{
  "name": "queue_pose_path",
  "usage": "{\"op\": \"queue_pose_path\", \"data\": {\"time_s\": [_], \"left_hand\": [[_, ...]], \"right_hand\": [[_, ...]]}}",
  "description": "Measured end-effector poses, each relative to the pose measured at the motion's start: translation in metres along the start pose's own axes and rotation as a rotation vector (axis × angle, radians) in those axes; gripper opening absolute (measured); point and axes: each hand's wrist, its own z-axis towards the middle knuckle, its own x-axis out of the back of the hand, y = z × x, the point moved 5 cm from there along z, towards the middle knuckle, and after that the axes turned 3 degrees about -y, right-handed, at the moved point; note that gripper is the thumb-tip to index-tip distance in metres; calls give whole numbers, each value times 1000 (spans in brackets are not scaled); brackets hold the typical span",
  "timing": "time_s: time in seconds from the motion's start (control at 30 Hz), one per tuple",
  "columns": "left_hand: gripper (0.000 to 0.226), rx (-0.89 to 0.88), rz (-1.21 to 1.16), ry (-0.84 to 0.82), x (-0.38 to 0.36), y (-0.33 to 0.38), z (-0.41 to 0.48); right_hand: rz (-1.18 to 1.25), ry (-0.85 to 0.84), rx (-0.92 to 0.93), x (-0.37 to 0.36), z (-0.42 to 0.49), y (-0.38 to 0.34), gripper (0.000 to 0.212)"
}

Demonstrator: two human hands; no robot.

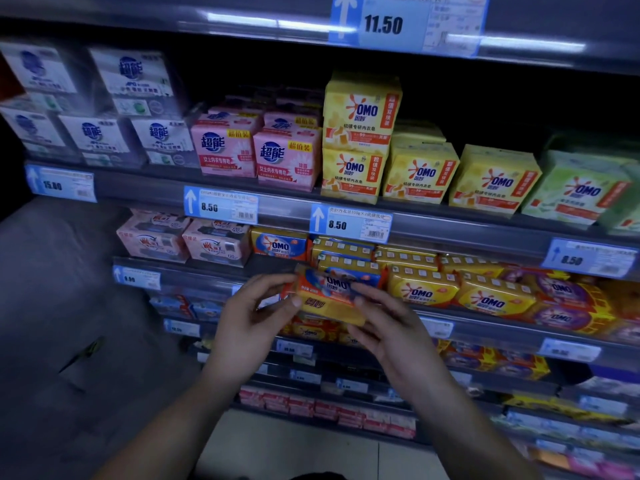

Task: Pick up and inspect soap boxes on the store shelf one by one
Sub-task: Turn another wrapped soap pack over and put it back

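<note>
Head view. Your left hand (249,323) pinches the left end of the soap box (329,299), thumb on the near face and fingers behind it. Your right hand (384,327) grips the right end, fingers curled over the upper edge.

The box is orange and yellow with an OMO mark on a blue patch. It is tilted, held off the shelving between both hands, just in front of the middle shelf (491,329).

On that shelf, right of the box, lie yellow OMO packs (424,289), stacked and side by side. Purple and yellow packs (561,299) sit farther right. Just beyond your fingers lies another blue and orange pack (349,271).

The shelf above carries pink boxes (225,148) to the left, tall yellow OMO boxes (356,133) in the middle and a green OMO box (581,188) at the right. A price tag (351,224) on its rail reads 8.50. Lower shelves are dim and their labels are too blurred to read.
</note>
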Motion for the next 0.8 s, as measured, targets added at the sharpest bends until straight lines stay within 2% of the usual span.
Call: {"op": "queue_pose_path", "data": {"time_s": [0.13,0.23,0.3,0.4,0.5,0.63,0.73,0.8], "left_hand": [[27,-80,-54,-14,4,-6,5],[26,66,-213,-19,9,-23,5],[25,111,-219,-16,11,-33,5],[29,115,-241,-12,17,-43,6],[37,78,-255,-52,25,-46,10],[37,61,-269,-44,39,-47,17],[41,57,-287,53,53,-52,23],[34,57,-232,151,64,-56,27]], "right_hand": [[-35,6,144,-1,1,5,59],[-233,44,268,-1,3,7,79],[-407,78,348,-7,3,9,77],[-592,83,430,-21,0,12,57],[-546,72,434,-31,1,17,54],[-414,67,393,-42,7,23,55],[-386,89,359,-51,15,27,57],[-359,119,342,-56,22,28,54]]}}
